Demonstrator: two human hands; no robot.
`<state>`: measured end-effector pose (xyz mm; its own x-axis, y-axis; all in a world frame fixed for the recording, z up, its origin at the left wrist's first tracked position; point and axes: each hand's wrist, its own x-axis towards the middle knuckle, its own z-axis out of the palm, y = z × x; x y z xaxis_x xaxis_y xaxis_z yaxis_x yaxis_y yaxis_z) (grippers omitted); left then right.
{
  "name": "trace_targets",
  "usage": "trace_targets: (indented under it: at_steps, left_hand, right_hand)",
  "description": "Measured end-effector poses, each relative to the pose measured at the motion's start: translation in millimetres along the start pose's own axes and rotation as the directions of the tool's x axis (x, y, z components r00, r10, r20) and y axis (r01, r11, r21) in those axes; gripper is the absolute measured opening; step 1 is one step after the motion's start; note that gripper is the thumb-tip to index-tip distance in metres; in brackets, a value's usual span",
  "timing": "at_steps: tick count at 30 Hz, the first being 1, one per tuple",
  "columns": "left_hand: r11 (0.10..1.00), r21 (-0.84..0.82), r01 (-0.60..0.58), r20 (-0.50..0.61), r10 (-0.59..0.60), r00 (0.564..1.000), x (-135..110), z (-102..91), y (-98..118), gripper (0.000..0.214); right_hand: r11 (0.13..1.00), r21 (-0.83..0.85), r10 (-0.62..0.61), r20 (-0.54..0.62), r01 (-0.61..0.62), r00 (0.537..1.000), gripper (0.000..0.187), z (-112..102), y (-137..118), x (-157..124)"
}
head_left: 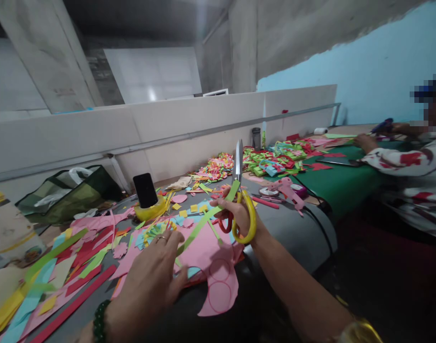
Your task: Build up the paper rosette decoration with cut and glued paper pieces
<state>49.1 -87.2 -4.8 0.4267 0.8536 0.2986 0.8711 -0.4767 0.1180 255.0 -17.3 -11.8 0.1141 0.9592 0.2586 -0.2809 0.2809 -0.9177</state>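
My right hand (241, 214) holds scissors (238, 164) with one yellow and one red handle loop, blades pointing up. Its thumb and fingers also pinch a light green paper strip (200, 226), which slants down toward my left hand (155, 262). The left hand is slightly blurred, thumb and index finger apart; the strip's lower end passes by the index finger, and I see no firm grip on it. Below both hands lies a pink sheet (203, 247) with drawn circles on its front flap. A yellow-green pleated paper rosette (157, 233) sits beyond the left fingers.
Colored paper strips (75, 257) cover the left side. A phone (145, 190) stands in a yellow tape roll (152, 211). A pink glue gun (287, 190) and its cable lie right. Behind are heaped paper pieces (275, 159) and a green bag (71, 190). A co-worker's sleeve (396, 159) shows right.
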Motion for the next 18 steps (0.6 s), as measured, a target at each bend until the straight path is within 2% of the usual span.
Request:
trace_targets:
  at_steps: [2,3,5,7,8,10,13,16,18]
  left_hand:
    - [0.970,-0.243,-0.004,0.001,0.005,1.000,10,-8.1,2,0.058]
    - [0.932,-0.363,0.006,-0.007,-0.009,1.000,17,-10.9,3,0.061]
    - [0.815,-0.579,0.025,0.046,0.002,0.999,32,-13.3,4,0.049]
    - [0.679,-0.728,0.095,0.183,0.058,0.981,43,-12.6,4,0.031]
    - [0.631,-0.763,0.143,0.240,0.071,0.968,46,-12.0,4,0.025]
    - [0.602,-0.766,0.225,0.308,0.037,0.951,44,-11.9,3,0.024]
    - [0.663,-0.700,0.265,0.343,-0.014,0.939,34,-17.5,2,0.020]
    - [0.681,-0.702,0.208,0.386,0.118,0.915,29,-25.6,5,0.025]
    - [0.618,-0.758,0.209,0.388,0.169,0.906,33,-27.1,9,0.028]
  right_hand:
    - [1.000,-0.020,-0.013,0.050,0.014,0.999,0.032,8,0,-9]
    - [0.999,-0.025,-0.036,0.081,0.039,0.996,0.030,13,0,-15]
    - [0.993,-0.044,-0.098,0.145,0.105,0.985,0.026,21,0,-26]
    - [0.980,-0.091,-0.161,0.174,0.178,0.971,0.026,25,-3,-34]
    - [0.970,-0.120,-0.188,0.170,0.209,0.967,0.027,24,-6,-36]
    - [0.955,-0.162,-0.228,0.130,0.248,0.965,0.029,18,-13,-38]
    - [0.948,-0.176,-0.254,0.076,0.264,0.964,0.029,7,-23,-39]
    - [0.942,-0.193,-0.258,0.101,0.273,0.961,0.029,7,-24,-41]
    - [0.924,-0.231,-0.275,0.149,0.304,0.950,0.027,12,-20,-43]
